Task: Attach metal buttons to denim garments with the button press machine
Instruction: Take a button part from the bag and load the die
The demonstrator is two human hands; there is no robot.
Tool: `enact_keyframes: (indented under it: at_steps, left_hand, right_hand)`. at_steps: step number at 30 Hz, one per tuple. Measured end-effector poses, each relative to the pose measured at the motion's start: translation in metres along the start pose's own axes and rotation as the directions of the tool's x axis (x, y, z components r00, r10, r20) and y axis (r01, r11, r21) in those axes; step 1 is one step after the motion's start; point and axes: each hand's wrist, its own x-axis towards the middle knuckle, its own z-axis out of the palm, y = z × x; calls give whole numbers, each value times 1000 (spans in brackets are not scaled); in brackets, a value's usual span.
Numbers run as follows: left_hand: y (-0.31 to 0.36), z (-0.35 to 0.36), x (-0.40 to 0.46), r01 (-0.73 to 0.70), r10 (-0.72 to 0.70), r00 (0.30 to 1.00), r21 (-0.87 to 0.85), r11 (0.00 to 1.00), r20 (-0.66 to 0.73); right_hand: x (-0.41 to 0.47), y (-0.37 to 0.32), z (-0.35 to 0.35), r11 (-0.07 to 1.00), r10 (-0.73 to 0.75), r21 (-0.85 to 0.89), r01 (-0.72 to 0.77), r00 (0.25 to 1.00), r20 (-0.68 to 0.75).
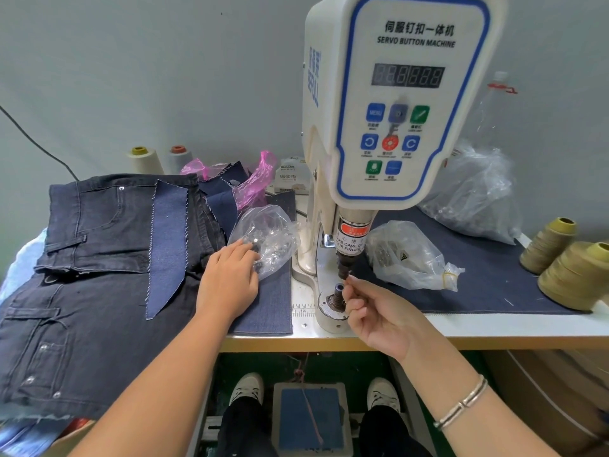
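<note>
Head view, looking down over both forearms onto a white tabletop (494,324) with a tan front edge

Left hand (227,285) palm down on a blue denim mat (263,311), fingertips curled into the mouth of a clear crumpled plastic bag of small metal buttons (267,239), apparently pinching at the contents; what sits between the fingers too small to tell

Right hand (372,311) raised just in front of the white servo button press machine (395,103), thumb and forefinger pinched together on something tiny right between the black upper punch (344,268) and the dark cylindrical lower die (337,293); other fingers loosely curled, a silver bangle (461,404) on the wrist

Only a narrow gap between punch and die, with the fingertips at its right side

Dark denim garments (82,275) stacked at the left, overhanging the tabletop's front and left edges, a lighter blue denim strip (168,245) with white stitched edges laid across the pile; garments well apart from the die

Second clear bag of metal parts (412,255) just right of the machine column on a large blue denim cloth (478,285), open cloth in front of it up to the tabletop edge

Olive thread cones (566,265) near the right edge; cream and grey thread cones (155,159) by the back wall, pink plastic bags (253,183) beside them

Below the front edge, a blue foot pedal (309,420) between two white shoes (382,394)
</note>
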Motion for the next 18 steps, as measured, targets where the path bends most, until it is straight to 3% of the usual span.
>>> enact_keyframes:
  at_steps: [18]
  left_hand:
    - [1, 0, -1, -10, 10, 1000, 13, 1000, 1]
  right_hand:
    - [-20, 7, 17, 944, 33, 328, -23, 999, -26]
